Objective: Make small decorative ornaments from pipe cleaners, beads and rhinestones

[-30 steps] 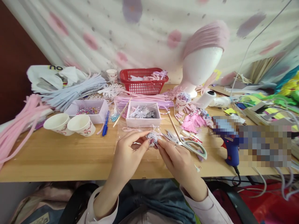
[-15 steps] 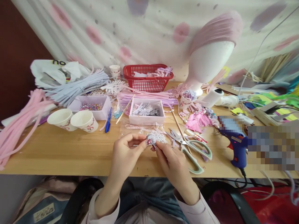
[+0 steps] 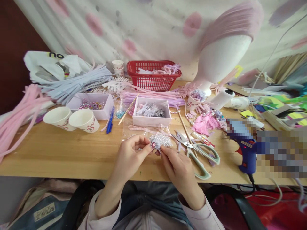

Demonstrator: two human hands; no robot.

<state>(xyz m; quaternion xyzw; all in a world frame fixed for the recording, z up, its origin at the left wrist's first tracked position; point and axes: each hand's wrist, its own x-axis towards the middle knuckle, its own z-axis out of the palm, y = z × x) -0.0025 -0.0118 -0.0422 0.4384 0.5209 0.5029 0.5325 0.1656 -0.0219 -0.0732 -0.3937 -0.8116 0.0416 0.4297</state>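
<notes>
Between my two hands, above the near part of the table, is a small pale grey-blue fuzzy piece (image 3: 157, 142), apparently bent pipe cleaner. My left hand (image 3: 134, 153) pinches its left side between thumb and fingers. From the right, my right hand (image 3: 176, 167) grips its lower edge with the fingertips. Fingers cover much of the piece, so its full shape is hidden. Just behind it lie white pearl beads (image 3: 165, 140) on a clear plastic bag. Scissors (image 3: 192, 147) with pale green handles rest slightly open beside my right hand, across a thin wooden stick (image 3: 184, 126).
Two paper cups (image 3: 84, 121), a blue pen (image 3: 110, 120) and a white box of small parts (image 3: 152, 120) stand behind my hands. A red basket (image 3: 153, 81) and a foam head (image 3: 222, 60) are farther back. A blue glue gun (image 3: 247, 153) is at right.
The view has shifted slightly, so the background sits a little differently. Both hands keep their pinch on the fuzzy piece, which seems turned a little between the fingers.
</notes>
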